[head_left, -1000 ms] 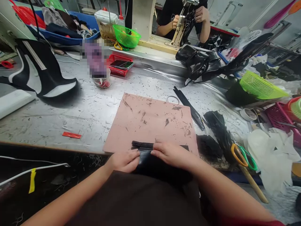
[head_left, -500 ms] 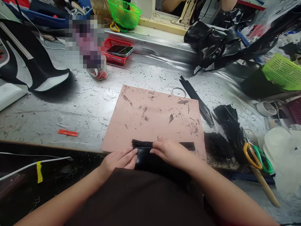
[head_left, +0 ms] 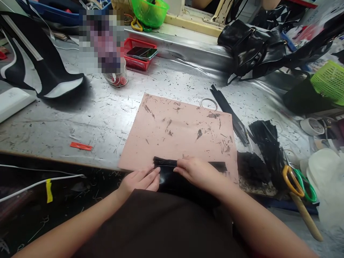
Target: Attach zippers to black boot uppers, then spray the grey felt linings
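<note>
Filling most of the view here is the silvery, scuffed surface [head_left: 91, 120], and at its near edge lies a marked pink mat [head_left: 182, 125]. Up at the far right, a shiny black bag [head_left: 248, 50] slumps in folds. Now the action: a glossy black piece [head_left: 170, 181] sits at the mat's near edge, just in front of the person's body. The hands are slightly apart, both clamped on the work: the right hand [head_left: 195, 173] pinches the black zipper tape [head_left: 164, 162] along the piece's upper edge, the left hand [head_left: 142, 179] grips the piece's left edge, fingertips right by the tape's end. Off to the right, a bundle of black strips [head_left: 264, 141]! Beyond the mat, a red basket [head_left: 137, 66] carries a phone [head_left: 142, 53]; left of the mat, one little orange-red strip [head_left: 81, 146].
</note>
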`<action>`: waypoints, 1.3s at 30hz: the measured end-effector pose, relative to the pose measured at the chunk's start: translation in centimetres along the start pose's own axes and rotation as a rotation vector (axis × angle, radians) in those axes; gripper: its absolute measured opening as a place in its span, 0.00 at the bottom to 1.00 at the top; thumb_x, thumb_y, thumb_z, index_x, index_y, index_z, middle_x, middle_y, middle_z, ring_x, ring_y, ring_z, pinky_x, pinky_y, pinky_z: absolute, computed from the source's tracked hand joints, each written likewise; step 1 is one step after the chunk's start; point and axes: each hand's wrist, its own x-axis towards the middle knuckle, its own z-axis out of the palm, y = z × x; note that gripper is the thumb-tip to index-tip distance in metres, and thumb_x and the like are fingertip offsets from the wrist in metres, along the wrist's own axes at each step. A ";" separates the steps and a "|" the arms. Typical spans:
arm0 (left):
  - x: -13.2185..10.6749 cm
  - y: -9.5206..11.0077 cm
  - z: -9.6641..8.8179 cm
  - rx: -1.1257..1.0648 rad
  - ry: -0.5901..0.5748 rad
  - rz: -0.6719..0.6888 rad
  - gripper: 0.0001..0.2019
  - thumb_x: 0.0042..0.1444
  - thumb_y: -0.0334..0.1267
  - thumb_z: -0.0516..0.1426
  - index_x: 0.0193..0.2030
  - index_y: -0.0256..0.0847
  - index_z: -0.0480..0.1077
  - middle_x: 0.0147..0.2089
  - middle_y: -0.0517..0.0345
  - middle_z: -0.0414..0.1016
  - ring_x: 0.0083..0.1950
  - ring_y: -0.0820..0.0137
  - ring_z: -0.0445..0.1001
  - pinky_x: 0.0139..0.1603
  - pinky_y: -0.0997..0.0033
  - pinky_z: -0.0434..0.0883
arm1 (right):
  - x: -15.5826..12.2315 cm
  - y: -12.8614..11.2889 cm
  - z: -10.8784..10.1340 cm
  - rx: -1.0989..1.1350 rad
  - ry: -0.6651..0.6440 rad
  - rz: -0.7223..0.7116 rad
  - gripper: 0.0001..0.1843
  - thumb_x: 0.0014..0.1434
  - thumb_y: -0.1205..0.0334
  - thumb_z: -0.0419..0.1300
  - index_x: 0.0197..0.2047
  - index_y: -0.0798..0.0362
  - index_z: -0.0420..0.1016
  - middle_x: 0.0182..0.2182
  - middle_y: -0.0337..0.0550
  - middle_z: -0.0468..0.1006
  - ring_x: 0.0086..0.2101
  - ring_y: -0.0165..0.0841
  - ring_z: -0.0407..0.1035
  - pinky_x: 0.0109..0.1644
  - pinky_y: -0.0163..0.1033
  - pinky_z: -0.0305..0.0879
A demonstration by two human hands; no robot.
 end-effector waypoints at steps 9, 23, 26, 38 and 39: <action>1.2 0.1 -0.7 0.026 -0.128 0.021 0.06 0.55 0.31 0.52 0.33 0.38 0.70 0.42 0.56 0.77 0.36 0.69 0.71 0.34 0.68 0.65 | 0.0 -0.4 -0.3 -0.018 0.008 0.062 0.14 0.62 0.59 0.50 0.29 0.53 0.71 0.25 0.41 0.74 0.27 0.30 0.67 0.28 0.32 0.56; 1.6 0.6 -0.4 0.150 -0.292 0.022 0.16 0.56 0.33 0.52 0.51 0.40 0.68 0.43 0.53 0.74 0.36 0.67 0.68 0.37 0.64 0.60 | 0.2 -1.3 0.3 -0.177 0.037 0.055 0.13 0.61 0.61 0.49 0.33 0.54 0.72 0.30 0.45 0.77 0.31 0.34 0.71 0.31 0.34 0.59; 1.9 0.6 -0.2 0.147 -0.330 0.020 0.18 0.58 0.41 0.50 0.55 0.44 0.66 0.44 0.54 0.73 0.37 0.65 0.68 0.36 0.63 0.60 | -0.1 -1.3 0.3 -0.233 0.024 0.136 0.16 0.62 0.57 0.47 0.37 0.56 0.72 0.30 0.50 0.77 0.32 0.39 0.72 0.31 0.37 0.60; 3.6 1.2 1.2 0.091 -0.245 0.288 0.24 0.59 0.54 0.44 0.44 0.38 0.71 0.51 0.46 0.72 0.41 0.59 0.71 0.32 0.65 0.64 | -2.7 1.9 -0.2 -0.069 0.148 0.168 0.16 0.61 0.59 0.50 0.24 0.54 0.69 0.25 0.40 0.76 0.27 0.30 0.67 0.41 0.38 0.54; 3.6 1.4 1.2 0.085 -0.268 0.275 0.23 0.58 0.54 0.45 0.45 0.39 0.70 0.53 0.47 0.71 0.42 0.58 0.71 0.32 0.64 0.65 | -2.6 1.9 -0.1 -0.065 0.149 0.169 0.16 0.61 0.59 0.50 0.24 0.54 0.69 0.25 0.40 0.76 0.27 0.30 0.67 0.41 0.38 0.54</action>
